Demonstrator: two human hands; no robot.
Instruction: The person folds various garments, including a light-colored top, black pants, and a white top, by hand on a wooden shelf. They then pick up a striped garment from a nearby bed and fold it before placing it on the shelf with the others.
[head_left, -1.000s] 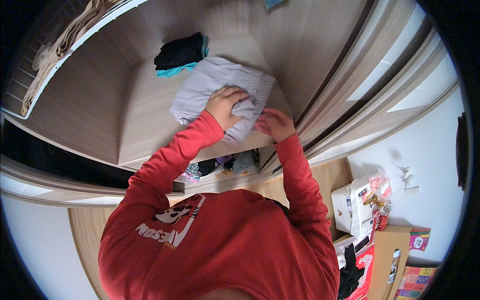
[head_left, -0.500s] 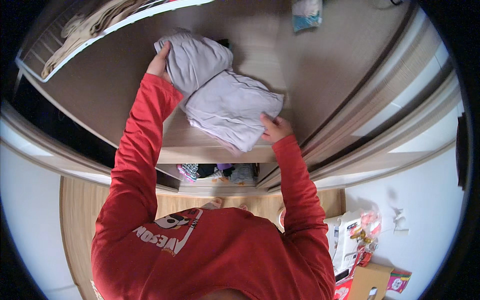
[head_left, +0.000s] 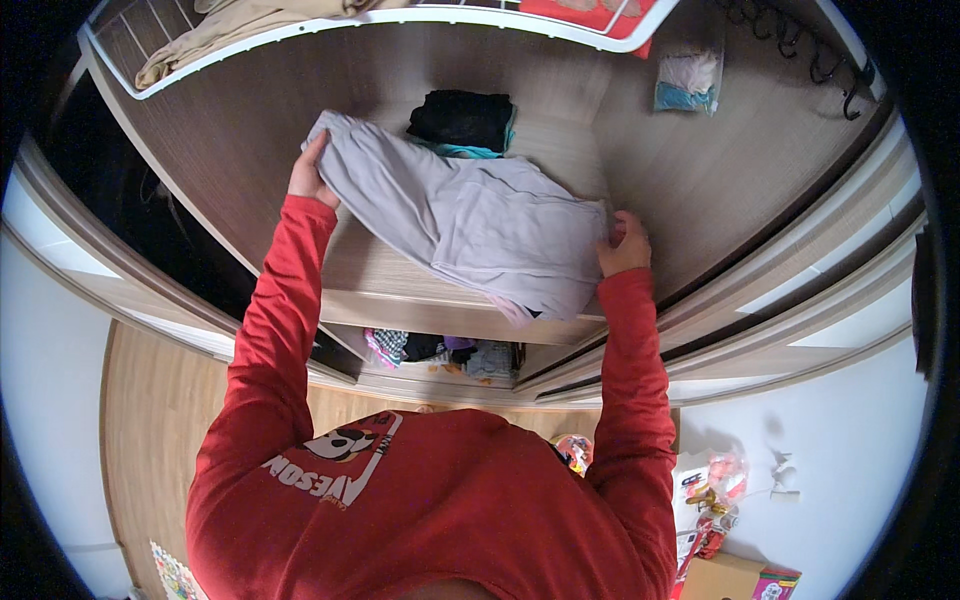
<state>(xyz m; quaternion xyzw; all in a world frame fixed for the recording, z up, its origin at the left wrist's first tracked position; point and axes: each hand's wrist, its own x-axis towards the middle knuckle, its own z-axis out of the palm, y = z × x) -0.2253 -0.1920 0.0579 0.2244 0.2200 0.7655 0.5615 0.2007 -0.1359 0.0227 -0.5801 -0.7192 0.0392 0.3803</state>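
A pale lavender-grey garment (head_left: 500, 215) is stretched at a slant over a wooden wardrobe shelf (head_left: 375, 270); its exact kind does not show. At its upper left end, my left hand (head_left: 312, 175) grips the cloth, thumb on top. My right hand (head_left: 625, 245) has its fingers curled at the garment's right edge, pinching the fabric. Pink cloth (head_left: 512, 312) peeks out under the garment at the shelf's front edge. Behind it lies a folded black garment (head_left: 460, 120) on top of teal cloth (head_left: 465, 152).
Overhead is a white wire rack (head_left: 300, 28) with beige clothes. A clear bag (head_left: 688, 80) and black hooks (head_left: 790, 45) are on the right wall. Clothes fill a lower compartment (head_left: 440, 352). Sliding door edges (head_left: 760, 290) flank the right. A cardboard box (head_left: 720, 578) stands lower right.
The garment's folded left part has been opened out into a longer slanting strip. My right hand has moved right with its edge. The black and teal pile behind now shows.
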